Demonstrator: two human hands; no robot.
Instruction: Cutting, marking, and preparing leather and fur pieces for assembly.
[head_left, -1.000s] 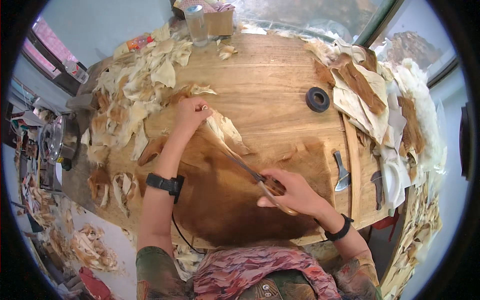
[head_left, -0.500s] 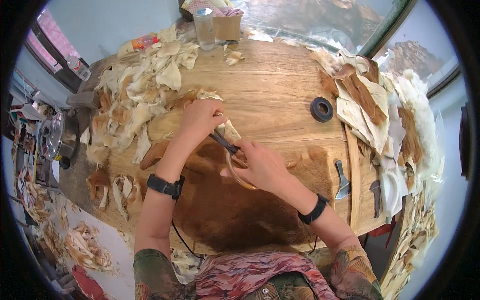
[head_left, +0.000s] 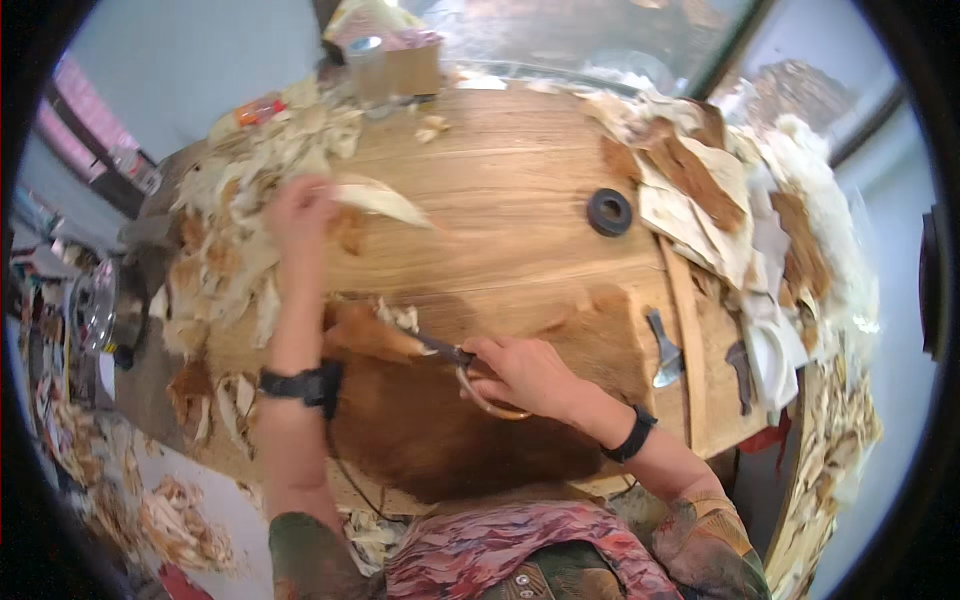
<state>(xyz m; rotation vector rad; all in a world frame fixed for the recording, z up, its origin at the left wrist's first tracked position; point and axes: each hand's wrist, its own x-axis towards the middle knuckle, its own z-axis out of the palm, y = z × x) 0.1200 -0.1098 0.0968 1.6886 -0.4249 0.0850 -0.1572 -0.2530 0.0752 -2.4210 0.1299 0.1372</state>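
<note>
My right hand [head_left: 525, 375] is closed round the looped handles of dark-bladed scissors [head_left: 487, 405]. Their blades point left, over the upper edge of a brown fur pelt [head_left: 460, 440] spread along the near side of the table. Farther left and away from the pelt, my left hand [head_left: 302, 205] is blurred by motion. From its closed fingers a pale strip of hide [head_left: 385, 203] trails to the right, with a bit of brown fur below it. A heap of pale hide scraps [head_left: 235, 215] lies beside and beyond this hand.
On the wooden table [head_left: 500, 170] lie a black tape roll [head_left: 595, 213] and a blade tool [head_left: 664, 348]. Stacked hides [head_left: 690, 180] and white fur [head_left: 825, 230] line the right side. A clear jar [head_left: 371, 75] and a cardboard box [head_left: 413, 70] stand at the back.
My left hand has moved left and away from the scissors with the hide strip. My right hand with the scissors has shifted slightly nearer to me. The view has turned a little.
</note>
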